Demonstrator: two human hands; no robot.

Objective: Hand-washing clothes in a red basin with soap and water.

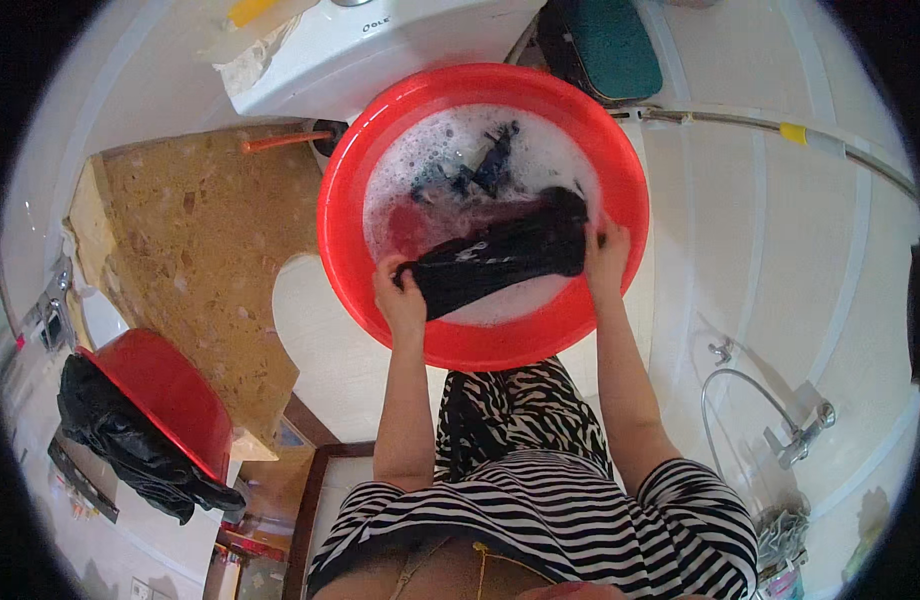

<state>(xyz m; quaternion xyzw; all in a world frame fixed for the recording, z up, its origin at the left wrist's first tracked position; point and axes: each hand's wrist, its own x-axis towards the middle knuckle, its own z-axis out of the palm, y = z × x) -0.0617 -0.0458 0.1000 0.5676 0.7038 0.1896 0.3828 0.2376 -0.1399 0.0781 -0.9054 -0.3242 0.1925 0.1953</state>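
A wet black garment (497, 251) is stretched between my two hands over a large red plastic basin (340, 202). My left hand (401, 294) pinches its left end near the basin's front-left rim. At the right end, my right hand (607, 251) grips the cloth beside the inner wall. Foamy, soapy water (430, 142) fills the basin. Dark blue cloth (493, 169) pokes up through the suds toward the back. A reddish patch (409, 225) shows under the foam at left; whether it is cloth or basin I cannot tell.
Behind the basin stands a white toilet tank (385, 45). A second red basin (174, 390) with black clothing (114, 435) over its side sits at left, by a brown stone-patterned counter (204, 225). A shower mixer tap (801, 435) and hose are on the right wall.
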